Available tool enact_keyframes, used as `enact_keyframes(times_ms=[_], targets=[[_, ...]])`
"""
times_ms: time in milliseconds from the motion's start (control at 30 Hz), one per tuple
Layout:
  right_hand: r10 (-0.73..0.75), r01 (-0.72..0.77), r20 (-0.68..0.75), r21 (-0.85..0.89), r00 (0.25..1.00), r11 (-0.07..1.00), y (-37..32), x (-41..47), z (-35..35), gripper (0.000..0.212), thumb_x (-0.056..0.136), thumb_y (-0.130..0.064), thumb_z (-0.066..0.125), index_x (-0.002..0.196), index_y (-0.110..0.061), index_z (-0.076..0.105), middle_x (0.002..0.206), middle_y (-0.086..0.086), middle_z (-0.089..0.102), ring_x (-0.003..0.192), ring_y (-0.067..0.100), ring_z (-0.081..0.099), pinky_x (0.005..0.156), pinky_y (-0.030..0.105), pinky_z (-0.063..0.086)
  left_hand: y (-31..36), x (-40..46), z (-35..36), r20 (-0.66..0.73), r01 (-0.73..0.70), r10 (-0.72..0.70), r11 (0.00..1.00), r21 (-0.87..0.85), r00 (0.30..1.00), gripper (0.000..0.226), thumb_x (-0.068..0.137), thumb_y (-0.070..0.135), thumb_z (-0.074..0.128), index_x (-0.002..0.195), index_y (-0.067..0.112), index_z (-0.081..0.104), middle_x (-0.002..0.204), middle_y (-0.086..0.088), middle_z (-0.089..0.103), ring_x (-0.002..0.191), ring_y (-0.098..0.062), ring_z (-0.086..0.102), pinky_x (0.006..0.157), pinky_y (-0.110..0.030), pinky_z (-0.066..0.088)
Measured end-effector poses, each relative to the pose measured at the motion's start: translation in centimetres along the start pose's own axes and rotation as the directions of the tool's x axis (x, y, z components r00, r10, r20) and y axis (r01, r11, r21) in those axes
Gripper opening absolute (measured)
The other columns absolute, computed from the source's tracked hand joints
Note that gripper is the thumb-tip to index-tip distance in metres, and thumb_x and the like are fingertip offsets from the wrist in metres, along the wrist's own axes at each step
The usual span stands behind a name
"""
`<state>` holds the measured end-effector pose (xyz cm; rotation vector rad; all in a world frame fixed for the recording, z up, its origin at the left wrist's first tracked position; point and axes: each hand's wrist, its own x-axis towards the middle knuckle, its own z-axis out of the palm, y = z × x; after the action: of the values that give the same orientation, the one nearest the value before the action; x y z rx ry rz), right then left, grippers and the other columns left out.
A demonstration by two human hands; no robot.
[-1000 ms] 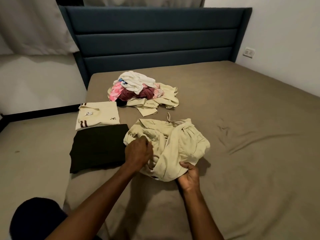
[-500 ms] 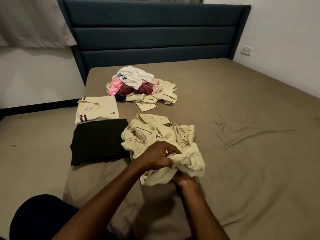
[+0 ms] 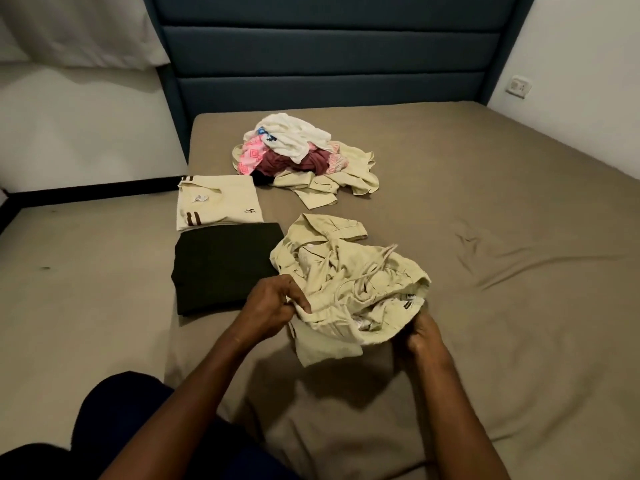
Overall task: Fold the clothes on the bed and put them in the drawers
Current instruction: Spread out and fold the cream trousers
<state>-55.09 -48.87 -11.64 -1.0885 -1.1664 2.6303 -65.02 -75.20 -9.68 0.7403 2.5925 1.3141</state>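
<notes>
Now I am gripping the crumpled cream garment [image 3: 349,285] with both hands, left hand [image 3: 273,306] and right hand [image 3: 424,336], above the bed [image 3: 485,341].

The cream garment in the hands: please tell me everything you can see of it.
The cream garment is pale yellowish cloth, crumpled and unfolded, with a drawstring cord looped on top and a small dark label near its right edge. It looks like soft woven cotton. A cuffed part points toward the headboard. It lies on the bed, its left edge touching the folded black garment. The left hand grips its near left edge; the right hand grips its near right edge.
</notes>
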Motion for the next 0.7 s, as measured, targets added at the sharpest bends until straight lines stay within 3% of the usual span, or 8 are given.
enact_keyframes(times_ms=[67, 133, 200, 333, 467, 567, 633, 700], targets=[[-0.079, 0.080, -0.037, 0.033, 0.996, 0.996, -1.9, 0.4, -0.5, 0.030, 0.107, -0.020, 0.045, 0.108, -0.001, 0.068, 0.073, 0.008, 0.077, 0.062, 0.020, 0.075, 0.050, 0.029, 0.058, -0.8, 0.4, -0.8, -0.060, 0.048, -0.052, 0.997, -0.056, 0.997, 0.058, 0.066, -0.023, 0.061, 0.060, 0.033, 0.075, 0.078, 0.019, 0.068, 0.078, -0.008, 0.065, 0.071, -0.027, 0.054], [-0.232, 0.234, -0.042, 0.048, 0.972, 0.971, -3.9, 0.7, -1.5, 0.027, 0.102, -0.001, 0.038, 0.111, -0.005, 0.063, 0.090, 0.013, 0.079, 0.074, 0.021, 0.077, 0.055, 0.029, 0.060, -1.0, 0.5, -1.5, -0.091, 0.114, -0.125, 0.986, -0.126, 0.988, 0.052, 0.072, -0.022, 0.061, 0.061, 0.027, 0.075, 0.077, 0.010, 0.070, 0.070, -0.007, 0.065, 0.063, -0.022, 0.053], [-0.375, 0.381, 0.069, -0.116, 0.924, 0.917, -4.6, 2.5, -2.9, 0.058, 0.079, 0.011, 0.050, 0.133, -0.008, 0.058, 0.127, 0.023, 0.069, 0.110, 0.036, 0.070, 0.077, 0.038, 0.062, -0.9, 0.8, -2.0, -0.106, 0.175, -0.202, 0.960, -0.216, 0.974, 0.042, 0.079, -0.019, 0.059, 0.069, 0.018, 0.077, 0.081, -0.002, 0.073, 0.062, -0.010, 0.066, 0.053, -0.024, 0.054], [-0.322, 0.401, 0.240, -0.527, 0.916, 0.749, -3.6, 2.7, -0.2, 0.043, 0.077, 0.010, 0.074, 0.119, 0.002, 0.068, 0.108, 0.020, 0.075, 0.100, 0.038, 0.070, 0.086, 0.047, 0.057, 0.6, 2.1, -2.4, -0.167, 0.299, -0.441, 0.797, -0.524, 0.882, 0.016, 0.101, 0.021, 0.061, 0.113, 0.017, 0.071, 0.105, -0.008, 0.074, 0.077, -0.027, 0.075, 0.058, -0.038, 0.063], [-0.317, 0.341, 0.136, -0.502, 0.939, 0.795, -2.6, 3.0, 4.2, 0.029, 0.086, -0.014, 0.071, 0.109, 0.002, 0.072, 0.101, 0.021, 0.075, 0.091, 0.040, 0.070, 0.084, 0.052, 0.054, 3.2, 0.3, -1.9, -0.043, 0.301, -0.446, 0.669, -0.679, 0.894, 0.078, 0.077, 0.065, 0.076, 0.139, 0.033, 0.041, 0.134, -0.002, 0.059, 0.104, -0.022, 0.070, 0.072, -0.032, 0.062], [-0.192, 0.217, 0.103, -0.374, 0.976, 0.902, -3.2, 2.3, 8.0, 0.035, 0.085, -0.008, 0.060, 0.115, 0.006, 0.069, 0.106, 0.025, 0.075, 0.097, 0.040, 0.073, 0.094, 0.053, 0.058, 2.8, -2.9, 0.1, 0.003, 0.231, -0.253, 0.879, -0.416, 0.967, 0.129, 0.050, 0.068, 0.093, 0.154, 0.050, 0.018, 0.167, 0.005, 0.019, 0.147, -0.017, 0.035, 0.117, -0.045, 0.037], [-0.099, 0.121, 0.092, -0.281, 0.991, 0.952, -3.9, 1.6, 10.6, 0.031, 0.096, -0.013, 0.048, 0.105, 0.008, 0.068, 0.089, 0.023, 0.077, 0.082, 0.035, 0.075, 0.073, 0.038, 0.065, 2.1, -4.0, 1.3, -0.006, 0.199, -0.200, 0.977, -0.073, 0.980, 0.141, 0.060, 0.054, 0.095, 0.160, 0.042, -0.004, 0.169, 0.007, -0.017, 0.150, -0.011, 0.010, 0.116, -0.029, 0.021], [-0.020, 0.036, 0.127, -0.125, 0.992, 0.992, -5.3, 1.7, 12.3, 0.047, 0.108, -0.021, 0.033, 0.090, 0.004, 0.068, 0.075, 0.017, 0.076, 0.065, 0.027, 0.074, 0.056, 0.030, 0.062, 1.5, -4.0, 1.5, -0.097, 0.237, -0.233, 0.971, 0.026, 0.968, 0.126, 0.076, 0.030, 0.090, 0.163, 0.027, -0.001, 0.168, -0.003, -0.021, 0.152, -0.019, 0.017, 0.106, -0.021, 0.027]])
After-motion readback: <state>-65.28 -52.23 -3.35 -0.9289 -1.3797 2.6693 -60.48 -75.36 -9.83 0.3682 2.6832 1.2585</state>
